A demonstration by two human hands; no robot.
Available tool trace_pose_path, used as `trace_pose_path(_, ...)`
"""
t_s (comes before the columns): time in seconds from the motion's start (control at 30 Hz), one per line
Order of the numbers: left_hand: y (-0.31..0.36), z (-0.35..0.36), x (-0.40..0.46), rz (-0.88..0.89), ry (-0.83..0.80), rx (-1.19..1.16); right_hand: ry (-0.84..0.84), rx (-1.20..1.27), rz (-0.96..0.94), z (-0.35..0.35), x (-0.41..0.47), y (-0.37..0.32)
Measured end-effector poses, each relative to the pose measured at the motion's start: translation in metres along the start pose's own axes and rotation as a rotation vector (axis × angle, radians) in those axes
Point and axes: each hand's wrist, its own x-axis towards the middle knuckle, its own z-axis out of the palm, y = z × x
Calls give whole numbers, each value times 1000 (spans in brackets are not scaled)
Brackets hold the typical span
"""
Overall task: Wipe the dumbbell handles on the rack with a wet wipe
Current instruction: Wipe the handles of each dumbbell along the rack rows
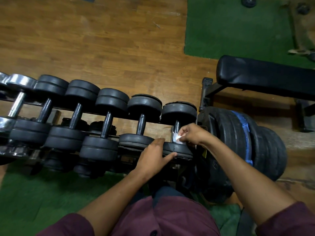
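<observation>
**Wet wipe at the handle of the end dumbbell**

A wooden floor [102,40] fills the upper part of the head view, with a green mat [230,28] laid over its far right corner and another strip of green mat [34,193] along the near edge under the rack. A black padded bench [265,77] stands at the right, and a stack of black weight plates [247,143], one banded in blue, leans just beside the rack's right end.

The rack [122,159] runs across the middle and carries a row of black dumbbells lying side by side, with a chrome dumbbell [17,103] near its left end. No brand, label or number can be read on any of them.

The dumbbell at the right end [179,111] is the one being handled. The left hand [153,156] rests on its near weight, fingers spread and fairly straight, thumb along the weight's rim. The right hand [192,133] pinches a crumpled white wet wipe [177,137] between thumb and fingertips, right at the near end of that dumbbell's handle [177,126]; whether the wipe touches the bar cannot be told.

A maroon sleeve [289,222] shows at the bottom right.
</observation>
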Motion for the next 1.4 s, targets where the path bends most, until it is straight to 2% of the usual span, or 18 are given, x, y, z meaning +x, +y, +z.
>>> trace_pose_path(0.17,0,1,0,6,7,-35,30,-176,-128,5,-3,-15)
trace_pose_path(0.33,0,1,-1,6,6,-18,214,-420,-469,4,-2,-22)
trace_pose_path(0.4,0,1,-1,3,4,-16,278,-576,-511,3,1,-21)
trace_pose_path(0.47,0,2,-1,5,9,-20,301,-833,-547,3,1,-20)
trace_pose_path(0.57,0,2,0,6,7,-16,219,-1152,-556,9,2,-22)
trace_pose_path(0.8,-1,3,-1,0,3,-31,-39,-1441,-464,13,16,-56)
trace_pose_path(0.97,-2,5,-1,-2,25,-60,-316,-1318,-357,18,26,-60)
trace_pose_path(1.17,-6,7,0,-7,8,-51,-497,-1279,-415,8,25,-62)
trace_pose_path(1.27,-7,8,0,-2,7,-49,-406,-1255,-516,3,13,-62)
trace_pose_path(1.4,-8,9,1,-2,1,-43,-163,-1195,-655,-4,-9,-52)
